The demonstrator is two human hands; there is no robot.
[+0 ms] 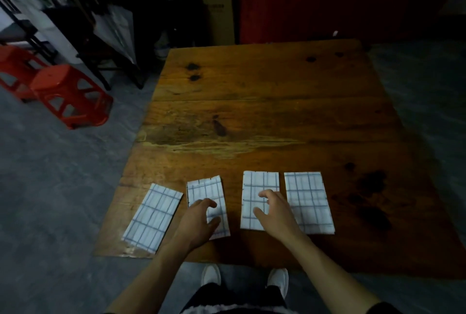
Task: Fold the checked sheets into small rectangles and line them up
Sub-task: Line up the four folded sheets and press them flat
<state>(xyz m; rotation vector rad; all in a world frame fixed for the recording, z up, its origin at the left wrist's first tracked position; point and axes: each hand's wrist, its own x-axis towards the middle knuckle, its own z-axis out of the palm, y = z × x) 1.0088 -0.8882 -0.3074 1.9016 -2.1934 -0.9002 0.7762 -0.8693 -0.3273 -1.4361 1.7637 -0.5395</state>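
Observation:
Several white sheets with blue checks lie folded into small rectangles in a row near the front edge of the wooden table (264, 102). The leftmost sheet (152, 216) is skewed. Over the second sheet (205, 191) hovers my left hand (201, 220), fingers curled and apart, holding nothing. Above the third sheet (254, 195) my right hand (273, 210) is spread, fingertips close to the paper. The fourth sheet (307, 200) lies straight at the right, beside the third.
Two red plastic stools (68, 94) stand on the grey floor left of the table. Dark shelving and a cardboard box (214, 3) stand behind the table's far edge. My white shoes (211, 274) show below the front edge.

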